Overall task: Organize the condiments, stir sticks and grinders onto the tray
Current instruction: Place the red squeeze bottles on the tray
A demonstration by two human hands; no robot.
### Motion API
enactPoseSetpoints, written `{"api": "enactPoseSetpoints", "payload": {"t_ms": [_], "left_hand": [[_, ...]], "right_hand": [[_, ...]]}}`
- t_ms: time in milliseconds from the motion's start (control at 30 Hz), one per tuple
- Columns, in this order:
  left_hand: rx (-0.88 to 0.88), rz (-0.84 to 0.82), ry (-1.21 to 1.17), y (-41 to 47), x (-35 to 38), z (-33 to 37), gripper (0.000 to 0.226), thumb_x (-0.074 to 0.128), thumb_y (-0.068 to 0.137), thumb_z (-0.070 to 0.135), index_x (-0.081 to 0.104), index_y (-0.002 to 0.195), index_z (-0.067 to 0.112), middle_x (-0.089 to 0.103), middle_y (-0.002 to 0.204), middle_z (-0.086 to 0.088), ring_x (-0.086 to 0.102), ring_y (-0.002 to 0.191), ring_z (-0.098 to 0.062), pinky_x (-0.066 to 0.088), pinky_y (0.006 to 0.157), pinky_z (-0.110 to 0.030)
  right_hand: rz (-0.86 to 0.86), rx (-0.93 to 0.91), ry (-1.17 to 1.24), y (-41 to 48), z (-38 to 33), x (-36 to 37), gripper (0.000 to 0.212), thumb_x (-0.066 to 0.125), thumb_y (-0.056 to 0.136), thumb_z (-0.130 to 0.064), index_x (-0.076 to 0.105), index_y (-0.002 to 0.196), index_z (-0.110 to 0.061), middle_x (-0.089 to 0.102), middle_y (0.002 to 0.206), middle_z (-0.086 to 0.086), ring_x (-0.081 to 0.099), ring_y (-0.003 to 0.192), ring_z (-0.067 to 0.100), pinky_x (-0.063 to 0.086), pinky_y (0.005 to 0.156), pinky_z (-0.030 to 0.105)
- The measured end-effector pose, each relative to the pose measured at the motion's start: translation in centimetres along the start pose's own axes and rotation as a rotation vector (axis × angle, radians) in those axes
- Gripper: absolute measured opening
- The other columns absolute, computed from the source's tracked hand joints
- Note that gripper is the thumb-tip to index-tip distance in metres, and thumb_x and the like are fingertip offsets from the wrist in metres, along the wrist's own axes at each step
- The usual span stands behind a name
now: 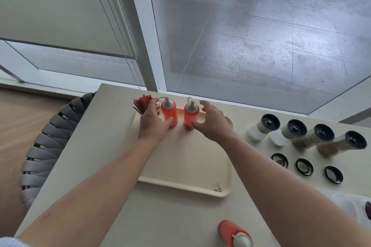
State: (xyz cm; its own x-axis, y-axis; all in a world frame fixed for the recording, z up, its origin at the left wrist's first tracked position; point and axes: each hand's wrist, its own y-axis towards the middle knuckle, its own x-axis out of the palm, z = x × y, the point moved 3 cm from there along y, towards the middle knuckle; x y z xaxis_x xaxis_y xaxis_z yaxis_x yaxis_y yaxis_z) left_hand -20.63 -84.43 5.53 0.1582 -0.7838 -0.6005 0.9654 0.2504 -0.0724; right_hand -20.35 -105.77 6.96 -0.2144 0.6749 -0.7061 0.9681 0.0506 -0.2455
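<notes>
A cream tray point(186, 166) lies in the middle of the table. Two red squeeze bottles with grey caps stand upright side by side at its far end. My left hand point(152, 124) is wrapped around the left bottle point(170, 111), thumb across its front. My right hand point(213, 123) hovers beside the right bottle point(191, 115) with fingers spread, the thumb close to its base. A bunch of red stir sticks point(141, 103) stands at the tray's far left corner, partly hidden behind my left hand. Several grinders point(289, 132) stand in a row on the table right of the tray.
Three small black-rimmed round dishes point(304, 166) sit in front of the grinders. A third red squeeze bottle point(234, 234) stands near the table's front edge. A clear plastic bag point(351, 206) lies at the right. A grey woven chair point(46, 146) is left of the table.
</notes>
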Motion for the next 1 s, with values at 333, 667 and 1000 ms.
{"api": "enactPoseSetpoints", "payload": {"t_ms": [333, 667, 1000], "left_hand": [[0.042, 0.134, 0.038, -7.8, -2.5, 2.3, 0.079, 0.085, 0.077, 0.013, 0.045, 0.146, 0.010, 0.064, 0.133, -0.010, 0.066, 0.112, -0.021, 0.038, 0.087, -0.009], [0.019, 0.146, 0.118, -20.4, 0.0, 1.8, 0.082, 0.087, 0.073, 0.014, 0.047, 0.144, 0.007, 0.060, 0.133, -0.012, 0.062, 0.113, -0.026, 0.048, 0.098, -0.033], [-0.027, -0.269, 0.186, -30.8, 5.0, -2.1, 0.068, 0.084, 0.070, 0.013, 0.061, 0.133, 0.023, 0.063, 0.123, 0.003, 0.064, 0.107, -0.015, 0.056, 0.089, -0.033]], "right_hand": [[0.032, -0.073, -0.049, -6.2, 2.7, -3.1, 0.073, 0.071, 0.088, -0.035, 0.039, 0.151, -0.017, 0.055, 0.143, 0.006, 0.052, 0.128, 0.028, 0.038, 0.112, 0.040], [-0.046, -0.073, 0.007, -16.7, 9.6, -5.3, 0.056, 0.068, 0.091, -0.034, 0.050, 0.143, -0.021, 0.063, 0.131, 0.005, 0.061, 0.118, 0.023, 0.045, 0.104, 0.036], [-0.224, -0.043, 0.001, -26.1, 16.6, -2.1, 0.055, 0.056, 0.087, -0.006, 0.057, 0.138, -0.026, 0.065, 0.126, -0.001, 0.062, 0.105, 0.018, 0.047, 0.088, 0.024]]}}
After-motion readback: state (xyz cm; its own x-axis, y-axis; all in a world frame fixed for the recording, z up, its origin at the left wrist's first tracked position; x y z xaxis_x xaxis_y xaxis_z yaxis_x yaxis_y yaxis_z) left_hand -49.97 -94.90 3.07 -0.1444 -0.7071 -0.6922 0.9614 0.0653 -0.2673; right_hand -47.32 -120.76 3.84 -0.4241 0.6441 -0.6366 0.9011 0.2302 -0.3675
